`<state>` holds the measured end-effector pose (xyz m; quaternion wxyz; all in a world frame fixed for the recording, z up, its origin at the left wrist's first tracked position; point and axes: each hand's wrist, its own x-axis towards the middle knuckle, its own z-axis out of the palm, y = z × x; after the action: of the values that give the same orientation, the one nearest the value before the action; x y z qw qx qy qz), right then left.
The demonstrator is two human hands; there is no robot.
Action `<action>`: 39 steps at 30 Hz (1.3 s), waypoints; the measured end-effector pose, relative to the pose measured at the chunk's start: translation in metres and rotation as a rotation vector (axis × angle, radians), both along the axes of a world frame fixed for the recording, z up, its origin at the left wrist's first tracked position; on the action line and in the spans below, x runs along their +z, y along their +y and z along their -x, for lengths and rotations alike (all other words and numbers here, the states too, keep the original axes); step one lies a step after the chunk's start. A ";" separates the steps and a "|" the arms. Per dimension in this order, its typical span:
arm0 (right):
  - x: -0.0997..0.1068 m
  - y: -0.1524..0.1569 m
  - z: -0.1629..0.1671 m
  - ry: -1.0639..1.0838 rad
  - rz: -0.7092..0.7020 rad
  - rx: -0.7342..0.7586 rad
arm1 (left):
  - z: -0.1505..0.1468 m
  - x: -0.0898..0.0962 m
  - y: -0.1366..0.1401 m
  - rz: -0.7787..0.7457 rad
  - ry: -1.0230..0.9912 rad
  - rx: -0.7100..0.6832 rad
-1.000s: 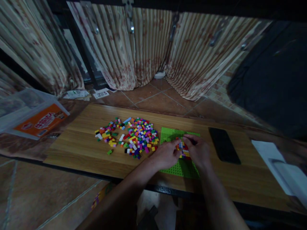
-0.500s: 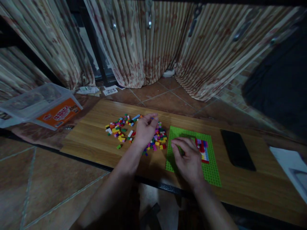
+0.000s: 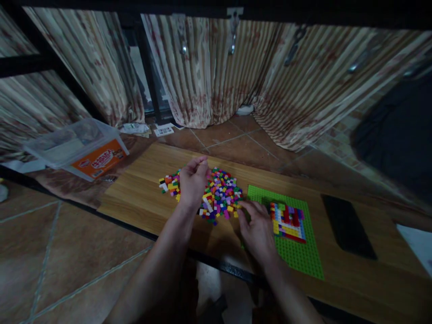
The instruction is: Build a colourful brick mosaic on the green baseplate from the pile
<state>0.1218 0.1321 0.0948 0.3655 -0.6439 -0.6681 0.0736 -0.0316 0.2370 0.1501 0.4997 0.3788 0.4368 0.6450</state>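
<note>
Loose toy building bricks (image 3: 224,193) in many colours lie in a heap on the wooden tabletop. Over the left part of the heap is my left hand (image 3: 194,182), its thumb and fingers drawn together; whatever they may pinch is too small to make out. My right hand (image 3: 258,227) is at the heap's right edge, thumb and forefinger apart beside some yellow bricks, nothing visible between them. It partly covers the left side of a green baseplate (image 3: 300,261). Attached to that plate is a brick build (image 3: 288,222) in red, yellow, white, blue and purple.
A black phone-like slab (image 3: 347,225) lies right of the baseplate, with white paper (image 3: 415,245) beyond it. At the far left stands a clear plastic box (image 3: 76,144) with an orange label. Striped curtains (image 3: 209,72) hang behind the wooden table (image 3: 135,193).
My right hand has moved left off the baseplate to the heap's edge, uncovering more of the build. My left hand has shifted left over the bricks. The camera view has turned slightly.
</note>
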 end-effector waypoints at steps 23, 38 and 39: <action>-0.010 0.012 0.014 0.005 -0.063 0.082 | 0.054 0.013 0.003 0.038 -0.291 0.181; 0.018 0.042 0.081 -0.199 0.117 0.212 | 0.070 0.016 0.003 0.076 -0.404 0.179; 0.017 0.042 0.085 -0.229 0.133 0.200 | 0.071 0.016 0.003 0.073 -0.409 0.179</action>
<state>0.0371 0.1740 0.1117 0.2345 -0.6011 -0.7597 0.0801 -0.1022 0.2402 0.1664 0.5320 0.1813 0.3814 0.7339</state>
